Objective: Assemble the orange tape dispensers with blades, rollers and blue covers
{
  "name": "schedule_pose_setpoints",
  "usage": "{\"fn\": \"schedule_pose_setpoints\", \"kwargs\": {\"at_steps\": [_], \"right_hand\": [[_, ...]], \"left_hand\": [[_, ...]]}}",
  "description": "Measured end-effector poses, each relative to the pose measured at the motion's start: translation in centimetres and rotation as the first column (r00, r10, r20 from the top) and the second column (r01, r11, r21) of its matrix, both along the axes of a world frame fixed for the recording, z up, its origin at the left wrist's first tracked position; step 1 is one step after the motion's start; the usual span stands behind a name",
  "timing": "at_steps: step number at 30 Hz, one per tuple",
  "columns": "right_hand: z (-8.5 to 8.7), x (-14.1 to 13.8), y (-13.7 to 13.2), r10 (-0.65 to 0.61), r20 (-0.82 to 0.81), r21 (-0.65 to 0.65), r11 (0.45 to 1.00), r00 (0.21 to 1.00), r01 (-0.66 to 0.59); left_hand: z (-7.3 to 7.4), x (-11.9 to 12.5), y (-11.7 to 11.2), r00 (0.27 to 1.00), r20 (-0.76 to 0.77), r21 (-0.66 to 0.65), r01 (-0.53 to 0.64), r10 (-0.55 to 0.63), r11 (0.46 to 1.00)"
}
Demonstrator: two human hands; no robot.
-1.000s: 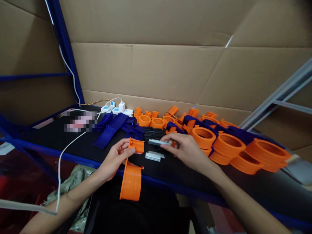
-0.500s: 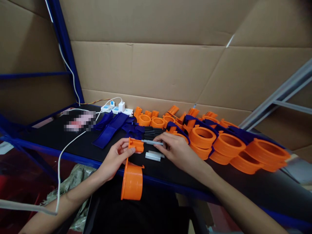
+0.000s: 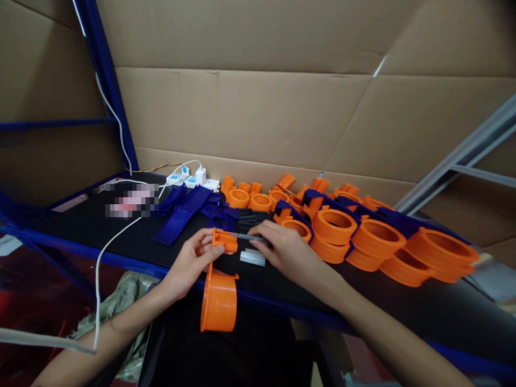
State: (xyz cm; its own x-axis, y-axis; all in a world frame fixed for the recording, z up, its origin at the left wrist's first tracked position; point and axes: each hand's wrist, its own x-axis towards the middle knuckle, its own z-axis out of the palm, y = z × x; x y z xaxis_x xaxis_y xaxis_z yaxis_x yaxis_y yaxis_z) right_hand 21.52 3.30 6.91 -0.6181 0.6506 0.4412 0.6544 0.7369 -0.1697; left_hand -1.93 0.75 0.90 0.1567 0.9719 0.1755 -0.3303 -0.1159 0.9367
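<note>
A worker's left hand (image 3: 188, 264), fingers curled and thumb pressed in, grips an orange housing (image 3: 219, 301) by its small boxy neck. The housing's round body hangs below the front edge of the black worktop (image 3: 121, 236). The right hand (image 3: 284, 251), fingers drawn together in a pinch, holds a thin grey strip (image 3: 244, 236) level, its far tip touching the right side of the housing's neck. Just right of that neck, beneath the right hand's fingers, a short stack of pale grey strips (image 3: 252, 258) lies flat on the worktop. Behind the housing sits a bundle of black strips (image 3: 253, 217), and behind and to its left a spread of flat dark-blue pieces (image 3: 181, 215). To the housing's right a row of orange rings (image 3: 374, 239), with dark-blue parts among them, runs well away along the worktop. Far behind and left of the housing a white power strip (image 3: 193, 180) with plugs in it lies near the cardboard wall (image 3: 262, 107). A white cable (image 3: 115, 239) trails from it past the housing's left and over the worktop edge. A blue frame post (image 3: 105, 80) rises well to the housing's left.
</note>
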Motion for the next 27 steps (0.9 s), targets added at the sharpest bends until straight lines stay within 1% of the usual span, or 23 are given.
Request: {"fn": "schedule_pose_setpoints", "kwargs": {"at_steps": [3,6,11,16,19,23,24,27], "right_hand": [[0.0,0.0,0.7,0.025,-0.012,-0.035,0.999,1.000,-0.025],[0.1,0.0,1.0,0.020,-0.020,-0.065,0.998,1.000,-0.022],[0.4,-0.1,0.8,0.019,-0.067,-0.086,0.996,0.998,-0.024],[0.4,-0.1,0.8,0.041,-0.063,-0.099,0.994,0.997,-0.048],[0.5,-0.3,0.8,0.031,-0.081,-0.117,0.992,0.996,-0.041],[0.7,-1.0,0.7,0.053,-0.092,-0.182,0.981,0.994,-0.069],[0.6,-1.2,0.7,0.064,-0.090,-0.190,0.979,0.994,-0.081],[0.6,-1.6,0.7,0.080,-0.089,-0.193,0.977,0.993,-0.096]], "left_hand": [[0.1,0.0,0.0,1.000,-0.005,-0.002,0.003,-0.003,1.000],[0.2,0.0,-0.1,1.000,-0.024,0.008,0.008,-0.008,1.000],[0.3,0.0,0.0,0.999,-0.046,0.023,0.012,-0.010,1.000],[0.1,-0.1,0.0,0.999,-0.044,0.003,0.008,-0.008,1.000],[0.3,-0.1,-0.2,0.999,-0.038,0.002,0.007,-0.007,1.000],[0.7,0.2,-0.2,0.986,-0.145,0.000,0.079,-0.078,0.997],[0.7,0.3,-0.1,0.985,-0.158,-0.001,0.073,-0.073,0.997],[0.6,0.5,0.1,0.989,-0.148,-0.002,0.010,-0.010,1.000]]}}
